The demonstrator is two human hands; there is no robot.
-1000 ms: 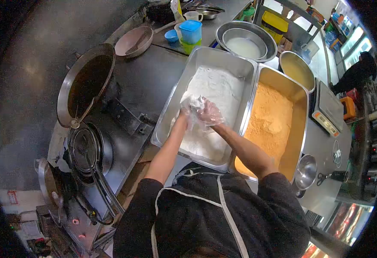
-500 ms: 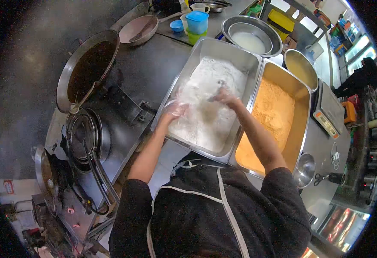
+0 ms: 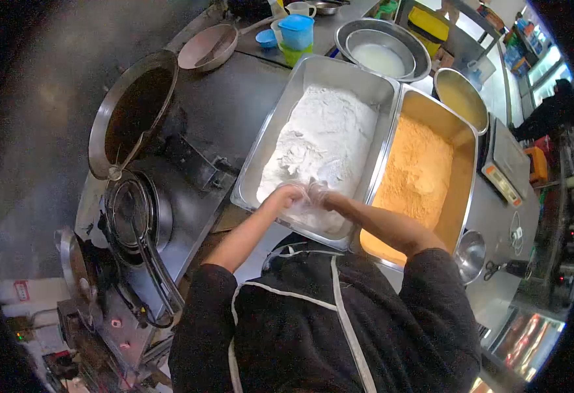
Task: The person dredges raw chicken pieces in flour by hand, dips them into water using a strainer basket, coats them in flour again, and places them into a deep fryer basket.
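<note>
A deep steel pan (image 3: 251,171) holds white powder that looks like flour (image 3: 339,121), heaped and rough at its middle. Both my hands wear thin clear plastic gloves and meet low over the pan's near end. My left hand (image 3: 292,194) is curled, its fingers turned toward the other hand. Against it is my right hand (image 3: 322,195), also closed, its fingers partly hidden. What lies between them, if anything, I cannot make out. To the right, touching this pan, a second steel pan (image 3: 465,154) contains orange powder (image 3: 414,164).
Left stand a wok (image 3: 97,141) of dark liquid, a strainer (image 3: 130,206) and a pink frying pan (image 3: 198,56). Behind are blue and green tubs (image 3: 297,33) and nested bowls (image 3: 421,59) with whitish liquid. A scale (image 3: 503,167), small bowl (image 3: 470,259) and scissors (image 3: 491,270) lie right.
My hands were apart, spread over the middle of the white powder. They have come toward me and together at the near end. The powder's middle now shows rough clumps.
</note>
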